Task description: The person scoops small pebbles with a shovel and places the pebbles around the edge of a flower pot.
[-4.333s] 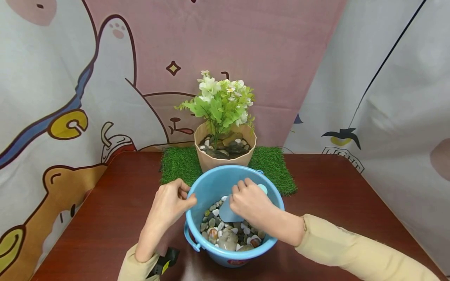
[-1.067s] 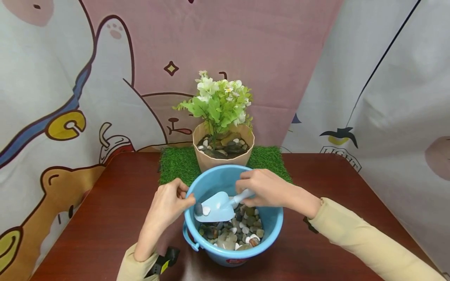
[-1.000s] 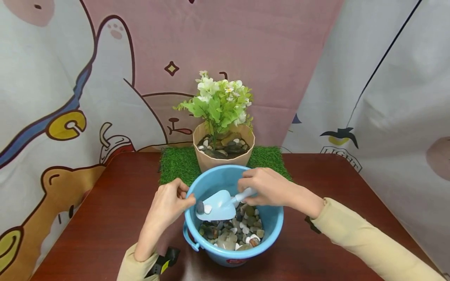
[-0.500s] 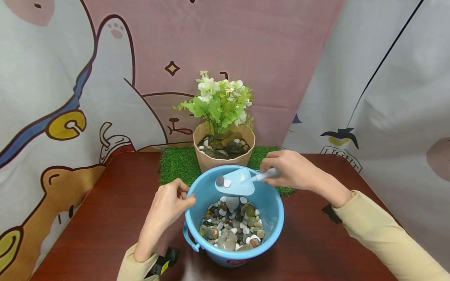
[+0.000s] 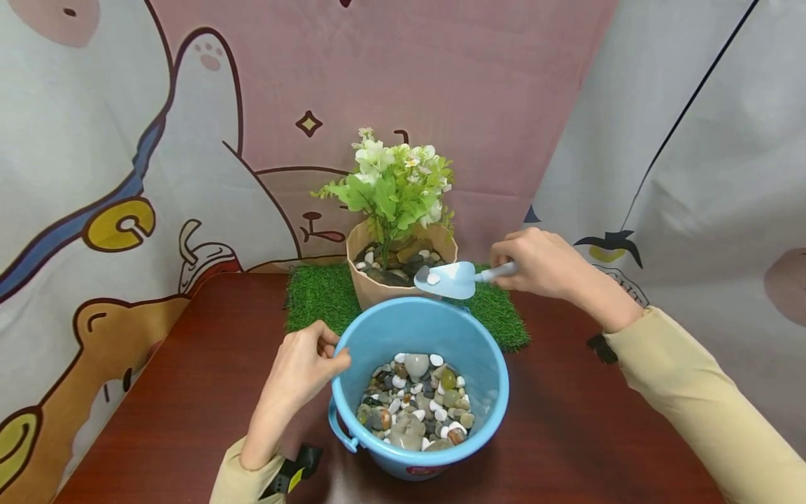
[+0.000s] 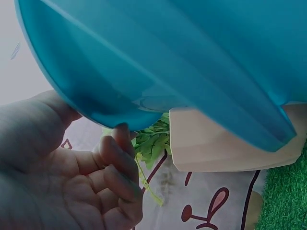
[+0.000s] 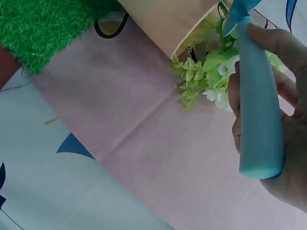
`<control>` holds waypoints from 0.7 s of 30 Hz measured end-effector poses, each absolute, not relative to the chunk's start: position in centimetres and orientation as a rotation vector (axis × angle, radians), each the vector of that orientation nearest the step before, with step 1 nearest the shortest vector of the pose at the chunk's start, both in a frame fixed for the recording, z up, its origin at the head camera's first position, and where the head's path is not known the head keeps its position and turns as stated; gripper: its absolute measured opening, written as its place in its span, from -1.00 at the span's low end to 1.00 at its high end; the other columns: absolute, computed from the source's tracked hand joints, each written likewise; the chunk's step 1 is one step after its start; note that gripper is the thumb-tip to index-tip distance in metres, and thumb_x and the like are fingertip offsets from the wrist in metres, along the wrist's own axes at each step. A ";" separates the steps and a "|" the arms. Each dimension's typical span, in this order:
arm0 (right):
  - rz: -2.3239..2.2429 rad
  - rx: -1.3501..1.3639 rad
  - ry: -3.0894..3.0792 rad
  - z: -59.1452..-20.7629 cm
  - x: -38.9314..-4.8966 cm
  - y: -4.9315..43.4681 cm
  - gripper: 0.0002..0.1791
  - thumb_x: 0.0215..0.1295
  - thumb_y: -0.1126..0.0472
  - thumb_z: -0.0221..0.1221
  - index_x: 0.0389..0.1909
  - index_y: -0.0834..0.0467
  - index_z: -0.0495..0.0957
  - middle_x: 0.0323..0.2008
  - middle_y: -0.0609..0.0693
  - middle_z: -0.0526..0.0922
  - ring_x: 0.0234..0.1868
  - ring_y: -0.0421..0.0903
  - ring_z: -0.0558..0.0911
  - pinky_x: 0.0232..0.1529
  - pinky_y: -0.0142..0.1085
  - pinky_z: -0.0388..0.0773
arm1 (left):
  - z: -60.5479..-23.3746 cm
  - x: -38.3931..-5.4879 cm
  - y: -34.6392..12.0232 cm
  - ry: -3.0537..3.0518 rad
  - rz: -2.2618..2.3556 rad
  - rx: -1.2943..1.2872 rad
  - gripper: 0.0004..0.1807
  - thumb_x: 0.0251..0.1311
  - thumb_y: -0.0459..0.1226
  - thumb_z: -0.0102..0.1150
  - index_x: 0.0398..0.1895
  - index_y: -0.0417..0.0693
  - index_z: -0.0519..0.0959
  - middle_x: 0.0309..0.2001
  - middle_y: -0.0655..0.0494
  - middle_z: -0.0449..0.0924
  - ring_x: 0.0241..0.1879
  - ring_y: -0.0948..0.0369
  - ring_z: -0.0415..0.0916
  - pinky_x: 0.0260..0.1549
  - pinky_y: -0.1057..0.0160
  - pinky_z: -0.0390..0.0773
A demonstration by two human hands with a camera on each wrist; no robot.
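Observation:
My right hand (image 5: 535,262) grips the handle of a light blue toy shovel (image 5: 456,280). On its blade lie a white pebble (image 5: 433,278) and a dark pebble (image 5: 422,274); the blade's tip overlaps the front right rim of the beige flowerpot (image 5: 371,288). In the right wrist view the shovel's handle (image 7: 261,110) lies along the palm under the thumb. My left hand (image 5: 302,367) pinches the left rim of the blue bucket (image 5: 497,350), thumb inside and fingers outside. Several mixed pebbles (image 5: 418,406) cover the bucket's bottom.
White flowers with green leaves (image 5: 393,185) rise from the pot, which holds stones and stands on an artificial grass mat (image 5: 321,297). The bucket stands in front of it on the dark red table (image 5: 208,364). A printed cloth (image 5: 441,70) hangs behind.
The right hand has lifted the shovel with its two pebbles up out of the bucket and moved it back and right to the pot's rim. The left hand stays on the bucket.

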State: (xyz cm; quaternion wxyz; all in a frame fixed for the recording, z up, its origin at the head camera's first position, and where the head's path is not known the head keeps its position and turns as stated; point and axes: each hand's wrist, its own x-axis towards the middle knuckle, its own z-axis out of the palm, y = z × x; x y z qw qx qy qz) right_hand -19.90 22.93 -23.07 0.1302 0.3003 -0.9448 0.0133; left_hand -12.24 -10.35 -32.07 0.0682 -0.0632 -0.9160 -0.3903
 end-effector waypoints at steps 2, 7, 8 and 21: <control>0.014 0.846 -2.758 -22.8 -20.2 22.9 -0.86 -0.08 0.18 0.38 -0.55 0.01 0.58 -0.56 -0.09 0.57 -0.55 -0.17 0.48 -0.57 -0.30 0.39 | -32.1 -12.2 -10.3 -2.760 -1.182 -0.186 -0.88 -0.12 -0.35 0.17 -0.44 -0.16 0.56 -0.56 0.10 0.55 -0.57 0.31 0.39 -0.54 0.35 0.37; -0.023 0.797 -2.780 -22.3 -20.9 22.6 -0.88 -0.07 0.19 0.35 -0.58 0.03 0.57 -0.57 -0.08 0.56 -0.59 -0.16 0.46 -0.61 -0.29 0.35 | -32.1 -12.3 -10.3 -2.766 -1.195 -0.181 -0.88 -0.12 -0.36 0.17 -0.43 -0.16 0.56 -0.55 0.10 0.54 -0.57 0.30 0.39 -0.54 0.35 0.36; -0.028 0.787 -2.783 -22.3 -21.0 22.6 -0.88 -0.06 0.19 0.35 -0.58 0.03 0.57 -0.57 -0.08 0.56 -0.59 -0.16 0.46 -0.61 -0.29 0.35 | -32.1 -12.3 -10.3 -2.766 -1.197 -0.182 -0.88 -0.12 -0.36 0.17 -0.43 -0.16 0.56 -0.55 0.10 0.54 -0.57 0.30 0.39 -0.54 0.35 0.36; -0.308 0.737 -2.700 -21.2 -21.7 21.0 -0.77 -0.08 0.06 0.40 -0.59 0.09 0.57 -0.58 -0.02 0.57 -0.63 -0.03 0.48 -0.61 -0.12 0.41 | -32.2 -12.3 -10.3 -2.761 -1.189 -0.184 -0.88 -0.11 -0.35 0.18 -0.43 -0.16 0.56 -0.55 0.10 0.54 -0.57 0.30 0.39 -0.53 0.35 0.37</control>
